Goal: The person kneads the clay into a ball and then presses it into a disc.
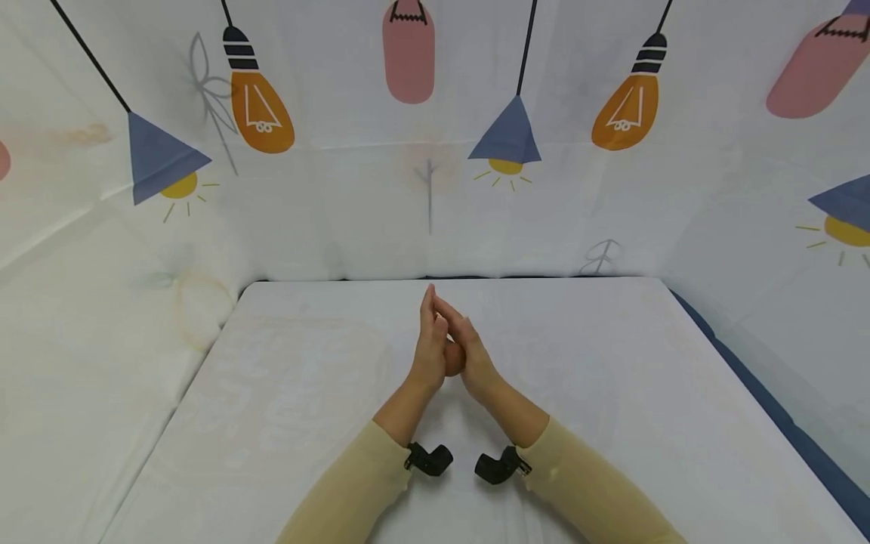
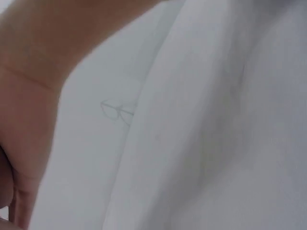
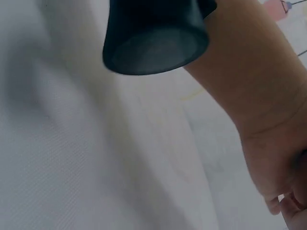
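Observation:
A small smooth brown ball (image 1: 454, 358) sits between the two palms near the heels of the hands, partly covered by them. My left hand (image 1: 430, 351) presses on it from the left, fingers straight and pointing away from me. From the right, my right hand (image 1: 476, 363) leans against it, its fingers also straight. The fingertips meet above the ball, and both hands are raised over the table. At the left wrist view's edge, a bit of the brown ball (image 2: 5, 184) shows beside a palm. The right wrist view has it dark and cut off at the right edge.
A white-covered table (image 1: 306, 393) lies beneath the hands. Behind it hangs a white cloth (image 1: 353, 204) printed with lamps and bulbs. Small black cameras (image 1: 430, 459) are strapped at both wrists, close together. Beige sleeves (image 1: 360, 483) cover the forearms.

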A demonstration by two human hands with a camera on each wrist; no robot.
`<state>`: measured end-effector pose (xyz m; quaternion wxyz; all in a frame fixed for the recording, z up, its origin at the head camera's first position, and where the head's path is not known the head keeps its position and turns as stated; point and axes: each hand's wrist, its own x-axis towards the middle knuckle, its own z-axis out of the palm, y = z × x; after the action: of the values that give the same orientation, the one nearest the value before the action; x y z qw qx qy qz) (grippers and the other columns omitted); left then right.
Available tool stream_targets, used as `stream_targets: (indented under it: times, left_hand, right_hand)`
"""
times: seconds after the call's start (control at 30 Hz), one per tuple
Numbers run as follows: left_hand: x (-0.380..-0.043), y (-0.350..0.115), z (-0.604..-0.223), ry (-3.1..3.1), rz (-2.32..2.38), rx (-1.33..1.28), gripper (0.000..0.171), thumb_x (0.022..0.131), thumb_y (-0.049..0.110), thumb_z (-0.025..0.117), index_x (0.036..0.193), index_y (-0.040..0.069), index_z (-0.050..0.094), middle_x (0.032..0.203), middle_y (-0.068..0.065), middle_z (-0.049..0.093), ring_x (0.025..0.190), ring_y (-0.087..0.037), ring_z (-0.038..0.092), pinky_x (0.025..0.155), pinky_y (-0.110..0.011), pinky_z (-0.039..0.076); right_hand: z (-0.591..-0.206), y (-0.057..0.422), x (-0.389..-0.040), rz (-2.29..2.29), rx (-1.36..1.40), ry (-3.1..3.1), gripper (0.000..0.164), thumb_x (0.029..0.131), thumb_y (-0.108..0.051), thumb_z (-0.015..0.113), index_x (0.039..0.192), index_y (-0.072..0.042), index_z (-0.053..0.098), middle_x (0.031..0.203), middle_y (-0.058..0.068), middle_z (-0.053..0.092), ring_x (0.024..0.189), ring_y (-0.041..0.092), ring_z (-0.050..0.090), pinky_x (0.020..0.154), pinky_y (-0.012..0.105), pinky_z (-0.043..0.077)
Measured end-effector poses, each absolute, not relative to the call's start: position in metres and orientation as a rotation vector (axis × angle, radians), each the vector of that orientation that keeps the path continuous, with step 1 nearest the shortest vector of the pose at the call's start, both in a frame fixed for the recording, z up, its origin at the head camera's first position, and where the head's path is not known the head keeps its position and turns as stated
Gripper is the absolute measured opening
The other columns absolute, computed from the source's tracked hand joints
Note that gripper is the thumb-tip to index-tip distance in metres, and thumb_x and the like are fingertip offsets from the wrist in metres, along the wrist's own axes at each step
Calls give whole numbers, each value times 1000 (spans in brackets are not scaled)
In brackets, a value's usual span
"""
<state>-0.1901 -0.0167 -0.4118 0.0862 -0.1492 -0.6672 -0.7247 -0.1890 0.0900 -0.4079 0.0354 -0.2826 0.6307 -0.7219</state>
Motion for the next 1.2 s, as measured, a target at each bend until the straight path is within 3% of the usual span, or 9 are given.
stream_targets:
  times: [0.3, 0.43, 0.73, 1.03, 1.2]
  left_hand:
    - [-188, -16, -424, -2199, -2072, -575, 103, 88, 86, 24, 162, 18, 1, 167, -8, 7, 151, -34, 14, 113, -66, 19]
    - [-183, -13, -425, -2270, -2052, -629, 107, 85, 88, 23, 162, 17, 2, 167, -9, 7, 151, -35, 16, 112, -67, 21]
    - [-177, -9, -421, -2124, -2242, -820, 91, 97, 75, 13, 161, 11, 1, 166, -19, 4, 148, -41, 21, 114, -66, 15]
    - [-178, -9, -416, -2008, -2239, -739, 76, 102, 66, 9, 162, 19, 5, 168, 0, 1, 151, -30, 17, 117, -61, 10]
    - [-181, -10, -412, -1990, -2188, -574, 90, 94, 79, 15, 162, 21, 0, 167, -3, 2, 152, -28, 10, 117, -62, 6]
  right_hand:
    - [-388, 99, -187, -2415, -839, 1848, 78, 105, -59, 20, 158, -2, 22, 163, 14, 24, 151, 28, 20, 120, 51, 13]
    - [-382, 104, -192, -2483, -821, 1865, 78, 106, -58, 21, 157, 1, 22, 163, 15, 24, 151, 27, 19, 121, 47, 13]
    - [-386, 111, -210, -2495, -707, 1947, 66, 109, -47, 23, 155, -1, 27, 162, 13, 28, 150, 23, 21, 122, 41, 14]
    - [-401, 104, -210, -2281, -655, 1963, 70, 104, -52, 24, 159, -10, 24, 167, 7, 14, 153, 27, 7, 119, 56, 0]
    - [-403, 94, -201, -2241, -755, 1937, 73, 105, -56, 22, 159, -6, 22, 167, 9, 15, 153, 25, 7, 120, 54, 4]
